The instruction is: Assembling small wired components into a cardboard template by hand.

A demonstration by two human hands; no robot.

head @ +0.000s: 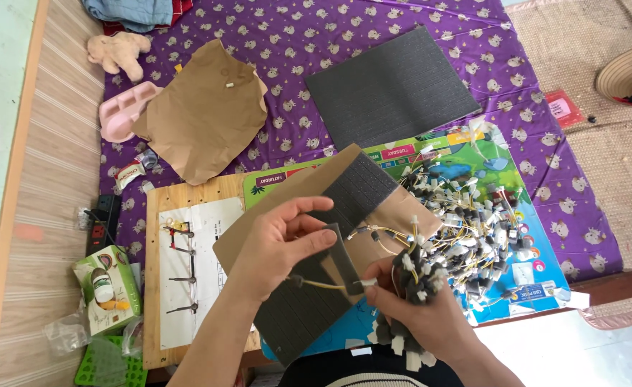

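Two hands: both busy over a wooden board (pixel 160 208).
Left hand (pixel 276 244): pinches a dark foam sheet (pixel 309 308) peeling off its brown backing card (pixel 287 193).
Right hand (pixel 420 315): clenched round a bundle of yellow wires with foam tabs (pixel 416 269), one wire (pixel 323 284) lying across the sheet.
Nearby: heap of wired connectors (pixel 473 222) on a colourful mat (pixel 516 179).

Your left hand (pixel 283 244) is raised, palm toward you, fingers curled and thumb pressed across in a pinch. Your right hand (pixel 420 312) sits lower, just beside it, closed in a fist, forearms angling in from below.
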